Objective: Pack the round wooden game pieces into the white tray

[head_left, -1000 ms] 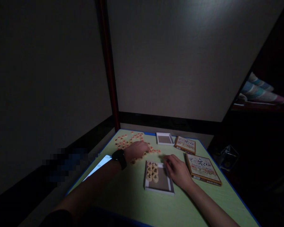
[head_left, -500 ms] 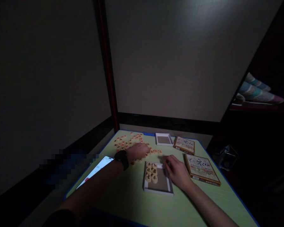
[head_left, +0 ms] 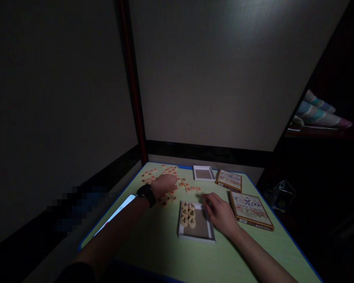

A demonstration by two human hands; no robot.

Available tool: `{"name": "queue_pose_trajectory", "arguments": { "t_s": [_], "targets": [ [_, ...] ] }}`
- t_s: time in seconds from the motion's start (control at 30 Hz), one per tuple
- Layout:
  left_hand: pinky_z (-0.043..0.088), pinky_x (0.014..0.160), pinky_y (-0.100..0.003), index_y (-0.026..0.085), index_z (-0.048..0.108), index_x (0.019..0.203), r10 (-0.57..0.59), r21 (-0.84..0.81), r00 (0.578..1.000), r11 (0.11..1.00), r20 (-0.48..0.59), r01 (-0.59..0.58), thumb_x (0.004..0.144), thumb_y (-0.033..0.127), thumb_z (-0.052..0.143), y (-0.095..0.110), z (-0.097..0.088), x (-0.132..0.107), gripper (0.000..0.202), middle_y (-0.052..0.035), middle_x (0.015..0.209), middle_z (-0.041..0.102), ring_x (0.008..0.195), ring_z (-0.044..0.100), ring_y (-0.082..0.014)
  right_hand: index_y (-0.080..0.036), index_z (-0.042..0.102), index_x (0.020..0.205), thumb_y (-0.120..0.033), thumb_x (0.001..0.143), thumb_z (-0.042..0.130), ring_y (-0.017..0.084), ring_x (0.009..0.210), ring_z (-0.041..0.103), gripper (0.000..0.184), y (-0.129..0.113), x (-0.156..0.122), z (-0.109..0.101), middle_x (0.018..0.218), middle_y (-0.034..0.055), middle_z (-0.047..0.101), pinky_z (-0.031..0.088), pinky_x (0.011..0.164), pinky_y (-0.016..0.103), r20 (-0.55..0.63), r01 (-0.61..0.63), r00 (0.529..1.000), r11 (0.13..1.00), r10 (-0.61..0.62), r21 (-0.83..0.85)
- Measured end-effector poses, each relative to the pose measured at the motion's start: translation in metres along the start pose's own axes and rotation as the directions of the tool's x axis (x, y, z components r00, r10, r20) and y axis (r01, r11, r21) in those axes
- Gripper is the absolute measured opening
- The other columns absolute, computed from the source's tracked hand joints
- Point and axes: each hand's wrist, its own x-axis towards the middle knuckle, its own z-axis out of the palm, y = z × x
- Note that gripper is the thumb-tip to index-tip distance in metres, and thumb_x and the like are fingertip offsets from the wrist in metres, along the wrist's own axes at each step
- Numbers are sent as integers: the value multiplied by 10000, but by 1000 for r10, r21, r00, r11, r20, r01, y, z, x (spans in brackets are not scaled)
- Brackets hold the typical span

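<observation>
Round game pieces [head_left: 191, 188] lay scattered on the far left of the green desk [head_left: 159, 247]. The left hand [head_left: 164, 184] covered some, palm down; whether it gripped one could not be told. The right hand [head_left: 221, 214] rested loosely spread on the right rim of the near tray [head_left: 196, 239], which held a few more pieces.

1. Green table [head_left: 165, 251], blue edge.
2. Round game pieces [head_left: 168, 171] loose, far left.
3. White tray [head_left: 196, 235] near me, few pieces inside.
4. Second tray [head_left: 204, 173] at far edge.
5. Small printed box [head_left: 229, 180] beside it, big printed box [head_left: 250, 207] on my right.
6. Phone [head_left: 115, 214] at left edge.
</observation>
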Motion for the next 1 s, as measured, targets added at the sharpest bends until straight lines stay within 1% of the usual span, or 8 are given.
{"name": "queue_pose_trajectory", "arguments": {
  "t_s": [0.23,0.53,0.63,0.73,0.8,0.9,0.97,1.0],
  "targets": [
    [490,780,-312,142,670,925,-18,-1,999,1000,44,18,846,423,592,5,-8,1,302,-139,996,696,951,650,-267,-208,606,1009,-206,921,427,190,770,646,200,0,0,-1,902,51,649,513,692,297,16,1,1000,1000,-1,5],
    [494,798,-313,112,667,962,29,27,998,999,64,-30,855,244,586,14,-8,2,189,-158,1024,693,962,650,-265,-202,606,1004,-199,914,415,200,776,645,212,-2,0,-4,913,63,652,514,697,313,29,-10,1000,1000,10,24],
    [470,881,-328,100,645,1002,62,30,998,998,26,-63,906,239,536,17,-11,-1,201,-164,1083,665,1034,613,-262,-202,621,985,-220,910,425,203,775,640,211,-3,0,-4,911,70,658,512,708,323,-2,-31,1000,996,31,89],
    [446,931,-342,102,597,1044,147,4,982,989,-122,-148,958,267,470,29,-16,-7,226,-151,1114,626,1060,577,-248,-199,644,944,-317,907,487,207,760,636,200,-4,4,-2,856,64,672,513,707,333,-62,-131,986,945,156,301],
    [460,899,-340,121,574,1024,208,-34,944,974,-256,-224,974,286,446,42,-16,-13,215,-124,1080,614,1002,579,-229,-186,659,919,-437,874,568,208,740,643,271,-5,8,-2,809,61,684,521,683,331,-49,-228,952,804,303,549],
    [478,842,-323,145,555,1005,227,-122,899,949,-374,-291,982,286,431,63,-14,-20,189,-85,1028,600,935,579,-204,-170,679,962,-565,753,699,209,751,676,447,-8,14,-4,824,69,717,545,704,341,112,-304,890,392,441,868],
    [481,841,-310,158,551,1047,224,-199,883,924,-413,-328,979,255,436,74,-10,-23,165,-67,1033,593,944,579,-192,-167,691,1009,-558,699,760,203,761,695,503,-11,16,-7,849,75,733,554,739,347,248,-339,862,140,442,930],
    [482,848,-306,168,550,1081,220,-240,877,908,-426,-344,975,235,442,78,-9,-24,166,-60,1043,590,955,580,-188,-165,699,1019,-534,686,783,194,752,700,504,-13,16,-9,855,76,738,557,741,338,300,-358,849,54,436,932]
  ]
}}
